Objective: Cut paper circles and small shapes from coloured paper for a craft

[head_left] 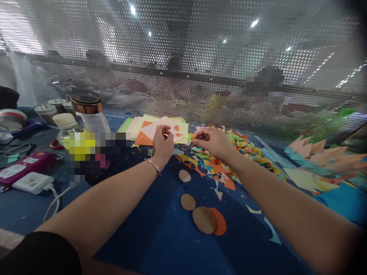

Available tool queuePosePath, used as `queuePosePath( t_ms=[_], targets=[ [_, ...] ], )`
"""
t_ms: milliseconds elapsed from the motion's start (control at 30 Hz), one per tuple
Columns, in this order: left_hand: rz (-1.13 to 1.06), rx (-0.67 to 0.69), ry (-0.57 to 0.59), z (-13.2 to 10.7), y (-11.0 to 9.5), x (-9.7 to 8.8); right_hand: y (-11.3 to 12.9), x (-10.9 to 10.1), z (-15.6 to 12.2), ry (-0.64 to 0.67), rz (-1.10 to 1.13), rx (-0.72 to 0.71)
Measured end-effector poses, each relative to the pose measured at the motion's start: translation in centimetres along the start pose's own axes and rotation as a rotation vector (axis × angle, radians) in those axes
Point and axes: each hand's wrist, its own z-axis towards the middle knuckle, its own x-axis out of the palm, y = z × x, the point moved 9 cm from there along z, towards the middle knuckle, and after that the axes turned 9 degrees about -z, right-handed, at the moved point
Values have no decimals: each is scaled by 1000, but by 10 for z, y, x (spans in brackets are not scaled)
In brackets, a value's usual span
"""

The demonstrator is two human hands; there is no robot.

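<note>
Blue tabletop [160, 244] looks busy! Your paper stack [149, 130] apparently still has sheets left; your left hand [163, 143] curls loosely there, can't tell if pinching. Nearer you than the stack, four ovals [204, 220] look cut. Right of it, your right hand [213, 143] bunches its fingertips, contents unclear, by scraps [220, 168].

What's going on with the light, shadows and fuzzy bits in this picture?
Head view: bright light spots against the perforated screen; shadow across the blue table; blocky squares over part of the bottle; a dark right edge, with the paper spikes near it soft; left hand and right hand fairly clear.
</note>
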Motion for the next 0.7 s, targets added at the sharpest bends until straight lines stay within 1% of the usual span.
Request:
queuePosePath(
  t_ms=[67,133,167,267,333,400,467,533,600,700],
  targets=[
    [-6,2,-12,2,2,-2,9,12,6,17,0,-27],
    [-13,3,-25,4,5,-5,8,16,11,11,-15,-31],
    [-17,3,-30,5,6,-6,5,13,13,-2,-28,-23],
    [-32,-3,-40,7,10,-7,-10,-1,12,-50,-66,15],
    [-41,-8,-36,6,10,-5,-12,-7,8,-56,-64,18],
    [-46,-11,-25,4,9,-2,-6,-3,3,-25,-34,-9],
    [-47,-12,-16,3,7,-1,1,6,-2,25,-3,-45],
    [-46,-13,-15,2,6,-1,1,8,-4,43,4,-51],
    [-45,-14,-19,3,5,-2,-8,-1,-5,10,-19,-16],
    [-46,-17,-19,4,5,-3,-24,-24,-9,-58,-56,39]
  ],
)
